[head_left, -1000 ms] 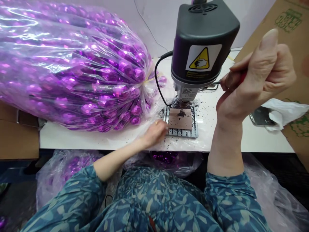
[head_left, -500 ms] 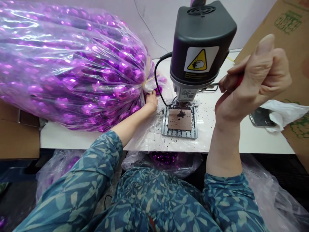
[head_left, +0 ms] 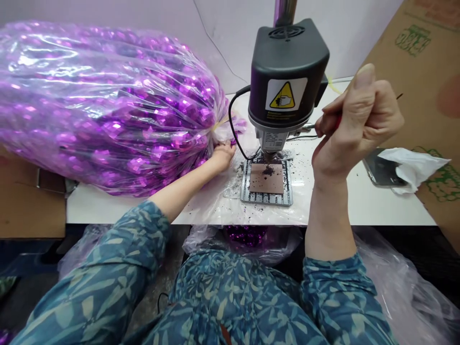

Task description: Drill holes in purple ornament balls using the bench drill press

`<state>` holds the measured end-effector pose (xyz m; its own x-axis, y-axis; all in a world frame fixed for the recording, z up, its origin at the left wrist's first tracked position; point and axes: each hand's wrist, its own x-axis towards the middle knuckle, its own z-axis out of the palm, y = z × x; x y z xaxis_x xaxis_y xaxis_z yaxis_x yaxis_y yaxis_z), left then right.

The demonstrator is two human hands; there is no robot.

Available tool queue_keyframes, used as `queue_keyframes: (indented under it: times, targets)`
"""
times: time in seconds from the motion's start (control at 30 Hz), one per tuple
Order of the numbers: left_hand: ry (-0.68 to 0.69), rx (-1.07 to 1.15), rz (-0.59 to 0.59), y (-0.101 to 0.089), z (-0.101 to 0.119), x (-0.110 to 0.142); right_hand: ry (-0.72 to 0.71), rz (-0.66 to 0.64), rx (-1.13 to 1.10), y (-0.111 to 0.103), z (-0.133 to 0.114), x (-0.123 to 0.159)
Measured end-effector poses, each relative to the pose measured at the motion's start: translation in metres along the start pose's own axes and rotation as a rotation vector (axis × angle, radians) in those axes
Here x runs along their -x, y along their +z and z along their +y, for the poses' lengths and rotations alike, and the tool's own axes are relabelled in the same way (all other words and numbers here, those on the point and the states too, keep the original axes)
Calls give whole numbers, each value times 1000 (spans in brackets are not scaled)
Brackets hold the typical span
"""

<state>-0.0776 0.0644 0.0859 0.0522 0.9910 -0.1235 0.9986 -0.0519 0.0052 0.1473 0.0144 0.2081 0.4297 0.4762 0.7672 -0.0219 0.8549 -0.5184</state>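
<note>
Head-worn, the one view looks forward and down over leaf-patterned clothing (head_left: 233, 282) onto the white tabletop (head_left: 381, 206), the drill press (head_left: 287, 62) close ahead; what it catches beneath is hard to tell

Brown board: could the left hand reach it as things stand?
Probably yes: the left hand, by the tied bag, is close, and nothing blocks the near edge of the brown board.

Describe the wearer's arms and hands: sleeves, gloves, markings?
Left sleeve and right sleeve: matching loose blue-teal fabric, pale leaf print, stopping well short of the hands. Left hand and right hand: ungloved. No watch visible; any ring on the left is too small to tell.
</note>
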Motion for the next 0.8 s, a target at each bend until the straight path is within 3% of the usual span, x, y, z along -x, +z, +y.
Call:
queue_keyframes:
  times: [0.1,0.17,0.2,0.23,0.3,0.37,0.47,0.67,0.8]
  targets:
    - [155,236,206,8,-5,39,2,3,32,0,-1,0]
    - [176,608,313,15,-8,65,7,4,46,0,-1,0]
    - [155,845,305,18,-8,77,8,9,48,0,0,-1]
    - [117,1092,244,21,-7,86,9,17,46,1,0,-1]
    - [12,1530,17,22,-2,99,4,48,27,3,1,-2]
    - [-90,1808,-194,20,6,104,-3,71,-6,4,2,-2]
    - [-189,1994,-301,16,20,101,-6,56,-26,4,3,-2]
    - [-292,2096,-264,19,37,90,-16,47,-23,2,3,0]
    - [-295,2122,-349,17,41,87,-9,52,4,3,2,0]
